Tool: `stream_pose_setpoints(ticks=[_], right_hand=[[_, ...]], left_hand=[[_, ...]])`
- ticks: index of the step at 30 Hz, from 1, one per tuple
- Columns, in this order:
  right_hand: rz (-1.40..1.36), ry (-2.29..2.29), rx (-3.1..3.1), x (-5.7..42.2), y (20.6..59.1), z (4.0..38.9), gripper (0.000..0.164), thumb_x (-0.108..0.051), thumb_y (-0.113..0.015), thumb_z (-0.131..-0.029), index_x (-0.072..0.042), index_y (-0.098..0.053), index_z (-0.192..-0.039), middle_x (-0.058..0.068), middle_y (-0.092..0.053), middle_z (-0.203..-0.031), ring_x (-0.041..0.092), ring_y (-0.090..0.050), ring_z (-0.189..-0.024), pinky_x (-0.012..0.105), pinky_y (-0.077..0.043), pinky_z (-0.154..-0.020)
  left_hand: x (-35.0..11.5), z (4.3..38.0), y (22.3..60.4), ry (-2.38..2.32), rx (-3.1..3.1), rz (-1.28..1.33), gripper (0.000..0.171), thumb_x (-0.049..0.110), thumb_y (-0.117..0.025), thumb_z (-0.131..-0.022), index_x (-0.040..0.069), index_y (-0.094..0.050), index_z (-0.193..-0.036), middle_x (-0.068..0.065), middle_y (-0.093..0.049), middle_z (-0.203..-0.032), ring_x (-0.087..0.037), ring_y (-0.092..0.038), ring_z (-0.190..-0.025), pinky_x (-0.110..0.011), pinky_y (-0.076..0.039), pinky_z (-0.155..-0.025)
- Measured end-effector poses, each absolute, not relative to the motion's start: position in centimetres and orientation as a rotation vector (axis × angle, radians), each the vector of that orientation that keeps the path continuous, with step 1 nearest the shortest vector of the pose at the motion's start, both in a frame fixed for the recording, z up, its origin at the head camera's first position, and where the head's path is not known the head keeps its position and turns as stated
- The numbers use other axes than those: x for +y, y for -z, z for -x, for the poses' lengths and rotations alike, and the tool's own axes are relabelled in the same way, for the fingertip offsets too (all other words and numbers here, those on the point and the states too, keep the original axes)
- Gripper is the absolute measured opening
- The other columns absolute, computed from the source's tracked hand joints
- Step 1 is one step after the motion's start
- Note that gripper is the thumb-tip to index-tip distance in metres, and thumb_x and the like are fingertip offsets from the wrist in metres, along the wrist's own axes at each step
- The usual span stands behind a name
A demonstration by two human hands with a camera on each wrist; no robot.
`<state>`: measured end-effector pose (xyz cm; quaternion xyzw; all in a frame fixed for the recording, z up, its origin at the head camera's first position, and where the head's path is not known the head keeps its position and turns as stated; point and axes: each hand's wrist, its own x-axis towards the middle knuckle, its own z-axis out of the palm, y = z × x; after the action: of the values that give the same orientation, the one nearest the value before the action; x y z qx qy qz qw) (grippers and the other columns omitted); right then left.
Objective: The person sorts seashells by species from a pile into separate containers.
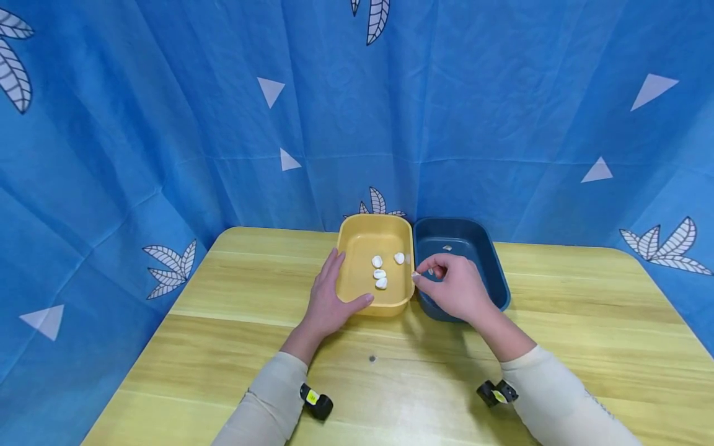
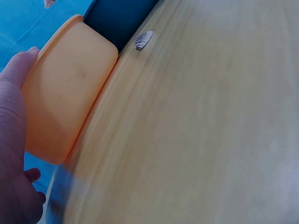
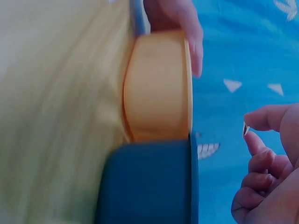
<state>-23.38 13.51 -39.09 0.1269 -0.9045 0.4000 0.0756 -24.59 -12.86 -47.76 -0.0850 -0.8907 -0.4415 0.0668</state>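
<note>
My left hand (image 1: pixel 329 297) rests on the near left corner of a yellow bin (image 1: pixel 357 224), fingers along its side and thumb extended over the front rim. Inside that bin lie several white shells (image 1: pixel 379 274). My right hand (image 1: pixel 454 285) is over the near left part of a dark blue bin (image 1: pixel 499 266), close to the rim shared with the yellow one. Between thumb and index finger it pinches a small shell (image 3: pixel 245 129), mostly covered by the fingertips; its other fingers are curled in. A small pale shell (image 1: pixel 447 248) lies inside the blue bin.
Both bins stand side by side at the back of a wooden table (image 1: pixel 586 322). A blue curtain (image 1: pixel 491 111) with leaf prints hangs right behind. In front of the bins lies a small grey ribbed shell-like piece (image 2: pixel 143 40). Each wrist wears a black camera (image 1: pixel 317 402).
</note>
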Motion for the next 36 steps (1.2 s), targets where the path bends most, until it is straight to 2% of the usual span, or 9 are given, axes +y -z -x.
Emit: stream_pose_setpoints(ticks=[13, 29, 36], right_hand=[[-0.151, -1.212, -2.754, 15.1, 40.3, 27.9, 0.016, -0.024, -0.074, -0.091, -0.009, -0.075, -0.093, 0.004, -0.045, -0.065, 0.025, -0.045, -0.054, 0.035, -0.036, -0.052], [0.047, -1.211, -2.837, 16.4, 42.9, 30.0, 0.023, -0.026, -0.072, -0.092, -0.005, -0.074, -0.099, 0.006, -0.046, -0.068, 0.027, -0.047, -0.066, 0.035, -0.036, -0.057], [0.097, -1.247, -2.84, 16.8, 43.5, 30.2, 0.025, -0.028, -0.071, -0.092, -0.004, -0.073, -0.102, 0.009, -0.051, -0.077, 0.028, -0.048, -0.075, 0.036, -0.037, -0.061]], left_hand=[[-12.8, 24.9, 47.7, 1.344, -2.686, 0.255, 0.104, 0.053, -0.081, -0.078, 0.023, -0.025, -0.16, 0.015, -0.008, -0.165, -0.027, -0.015, -0.148, -0.059, -0.021, -0.113], [-12.9, 24.7, 47.8, 1.352, -2.68, 0.251, 0.104, 0.054, -0.081, -0.077, 0.021, -0.027, -0.16, 0.015, -0.008, -0.165, -0.027, -0.016, -0.147, -0.059, -0.021, -0.112], [-12.9, 24.7, 47.9, 1.355, -2.681, 0.264, 0.104, 0.054, -0.08, -0.078, 0.021, -0.026, -0.16, 0.016, -0.007, -0.164, -0.027, -0.015, -0.148, -0.06, -0.02, -0.112]])
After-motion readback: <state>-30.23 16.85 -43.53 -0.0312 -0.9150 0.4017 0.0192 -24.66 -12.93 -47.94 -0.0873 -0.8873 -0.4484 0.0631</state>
